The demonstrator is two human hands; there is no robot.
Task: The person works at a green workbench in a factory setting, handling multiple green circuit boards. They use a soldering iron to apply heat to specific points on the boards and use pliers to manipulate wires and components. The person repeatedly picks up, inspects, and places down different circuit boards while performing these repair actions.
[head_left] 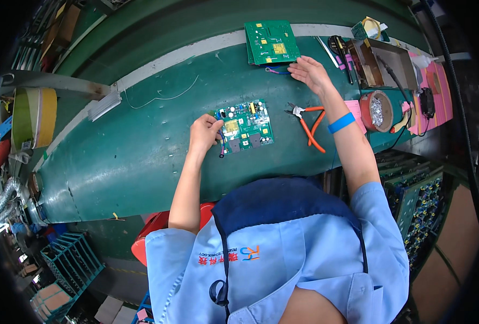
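Left hand [203,133] pinching one circuit board [246,125] on a green counter [126,162]; right hand [311,74], fingers loosely apart, at one board stack [269,44] (one pair of pliers [307,130] lies nearby).

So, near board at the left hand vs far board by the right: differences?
Near board: many mounted parts on its visible face; far board: mostly bare green. Near board lies midway across the table; far board at the table's back edge. Shared: both green, with yellow patches.
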